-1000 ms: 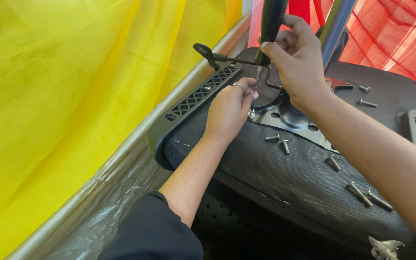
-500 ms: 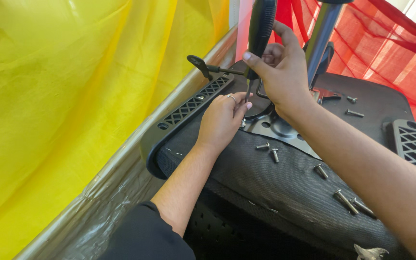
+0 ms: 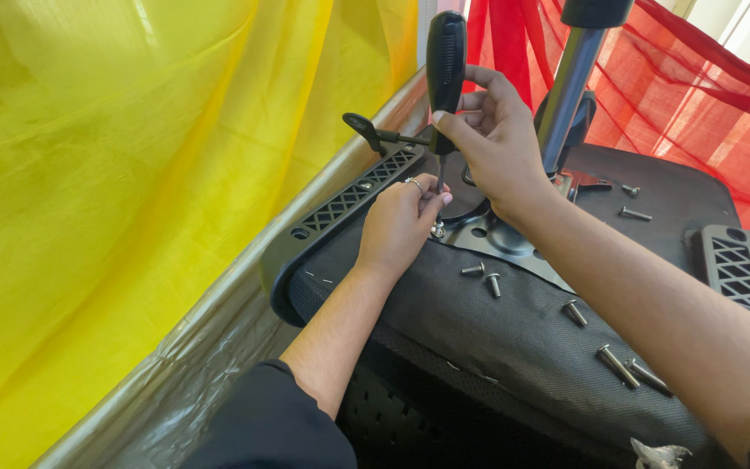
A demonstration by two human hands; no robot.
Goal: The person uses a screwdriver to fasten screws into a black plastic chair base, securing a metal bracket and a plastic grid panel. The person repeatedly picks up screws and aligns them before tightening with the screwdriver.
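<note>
The right hand [image 3: 492, 143] is wrapped around the black handle of a screwdriver [image 3: 445, 61], holding it upright with the thin shaft running down to a screw [image 3: 437, 229] at the edge of the grey metal mounting plate [image 3: 501, 239]. The left hand [image 3: 401, 221] sits just below, its fingertips pinched around that screw and the tip of the shaft, steadying them where they meet the plate; a ring shows on one finger.

The plate is fixed to the underside of an overturned office chair seat [image 3: 514, 339], covered in black fabric. A silver gas-lift column [image 3: 569, 87] rises from the plate just behind the right hand. A black lever [image 3: 375, 133] juts out to the left of the screwdriver. A black plastic armrest bracket [image 3: 349, 200] with a lattice pattern runs along the seat's left edge, and another bracket [image 3: 735, 269] lies at the far right.

Loose screws [image 3: 484, 276] lie scattered over the fabric, well apart from one another. Yellow cloth [image 3: 132, 174] hangs at the left, red cloth [image 3: 679, 78] behind.
</note>
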